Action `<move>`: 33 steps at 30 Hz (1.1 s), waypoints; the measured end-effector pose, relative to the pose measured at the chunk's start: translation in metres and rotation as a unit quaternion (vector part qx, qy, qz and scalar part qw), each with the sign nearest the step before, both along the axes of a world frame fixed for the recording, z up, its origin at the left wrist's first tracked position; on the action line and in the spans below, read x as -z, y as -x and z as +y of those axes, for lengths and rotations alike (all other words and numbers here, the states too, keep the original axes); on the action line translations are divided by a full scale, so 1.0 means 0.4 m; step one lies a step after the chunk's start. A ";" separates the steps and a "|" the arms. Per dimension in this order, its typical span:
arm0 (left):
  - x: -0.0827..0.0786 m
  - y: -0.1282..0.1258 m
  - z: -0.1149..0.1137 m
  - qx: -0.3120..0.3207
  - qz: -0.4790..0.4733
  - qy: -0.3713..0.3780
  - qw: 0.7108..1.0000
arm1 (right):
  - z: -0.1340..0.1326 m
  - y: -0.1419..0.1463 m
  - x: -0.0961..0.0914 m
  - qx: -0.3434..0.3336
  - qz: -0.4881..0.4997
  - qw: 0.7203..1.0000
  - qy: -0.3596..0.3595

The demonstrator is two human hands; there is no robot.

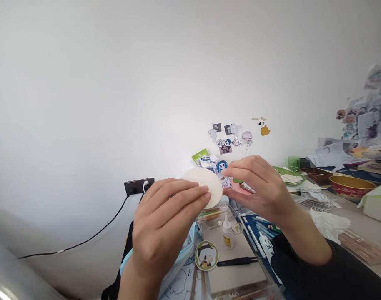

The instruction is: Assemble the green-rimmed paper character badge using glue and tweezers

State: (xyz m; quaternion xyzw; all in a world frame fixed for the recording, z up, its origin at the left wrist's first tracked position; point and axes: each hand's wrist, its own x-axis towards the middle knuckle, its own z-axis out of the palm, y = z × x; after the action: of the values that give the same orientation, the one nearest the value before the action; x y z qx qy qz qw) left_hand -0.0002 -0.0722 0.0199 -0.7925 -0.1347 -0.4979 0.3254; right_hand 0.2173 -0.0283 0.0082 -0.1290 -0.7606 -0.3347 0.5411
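A pale, round flat disc (214, 183) is held up in front of the wall by my left hand (165, 221), whose fingers lie across its face; the thumb is hidden behind. My right hand (265, 191) is at the disc's right edge, thumb and fingers apart, the thumb tip close to or touching the rim. Beneath the hands, a round green-rimmed picture piece (206, 255) with a white-haired cartoon figure rests on the desk. Beside it stand a small white glue bottle (227, 233) and, lying flat, black tweezers (237, 261).
Cartoon stickers (228, 139) are stuck to the wall. A black power strip (139, 185) with a cable is at left. On the right are a red and gold bowl (351, 187), a green plate (290, 175), crumpled tissue (329, 223) and several pens (253, 233).
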 end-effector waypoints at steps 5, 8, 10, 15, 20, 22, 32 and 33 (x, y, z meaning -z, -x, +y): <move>-0.002 0.001 0.001 -0.006 0.001 -0.024 1.000 | -0.021 0.001 -0.004 -0.040 -0.003 0.999 0.016; -0.001 0.001 -0.001 -0.003 0.000 -0.022 1.000 | -0.033 0.009 -0.008 -0.068 -0.005 0.998 0.014; 0.001 0.003 -0.001 0.000 -0.002 -0.016 1.000 | -0.035 0.011 -0.011 -0.080 -0.006 0.997 0.011; 0.003 0.013 -0.003 -0.010 0.013 0.009 1.000 | -0.038 0.009 -0.015 -0.075 -0.032 0.997 0.016; 0.002 0.014 -0.008 -0.020 0.014 0.015 1.000 | -0.042 0.012 -0.016 -0.075 -0.035 0.997 0.013; 0.001 0.011 -0.009 -0.020 0.013 0.019 1.000 | -0.043 0.013 -0.017 -0.075 -0.035 0.996 0.018; -0.016 -0.014 -0.009 0.098 -0.129 0.445 0.881 | -0.028 0.000 -0.010 -0.282 0.004 0.873 0.397; -0.016 -0.018 -0.011 0.115 -0.153 0.491 0.850 | -0.024 0.004 -0.006 -0.299 0.009 0.854 0.426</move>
State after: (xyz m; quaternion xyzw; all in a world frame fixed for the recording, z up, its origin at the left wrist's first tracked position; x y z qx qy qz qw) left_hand 0.0070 -0.0764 0.0263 -0.7722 -0.3181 -0.5158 -0.1907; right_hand 0.2159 -0.0379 0.0105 -0.1164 -0.8260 0.2004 0.5138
